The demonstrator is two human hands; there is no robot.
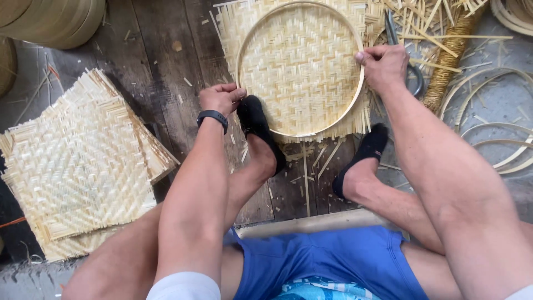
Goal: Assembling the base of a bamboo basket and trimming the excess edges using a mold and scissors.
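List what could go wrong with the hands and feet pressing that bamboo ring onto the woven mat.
1. The bamboo ring could spring loose, since only the left hand, right hand and two socked feet pin it to the woven mat.
2. Frayed strip ends at the mat's edge could prick fingers.
3. The scissors beside the right hand could nick it.

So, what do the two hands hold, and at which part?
Both grip the round bamboo hoop lying on the woven mat: left hand at its left rim, right hand at its right rim.
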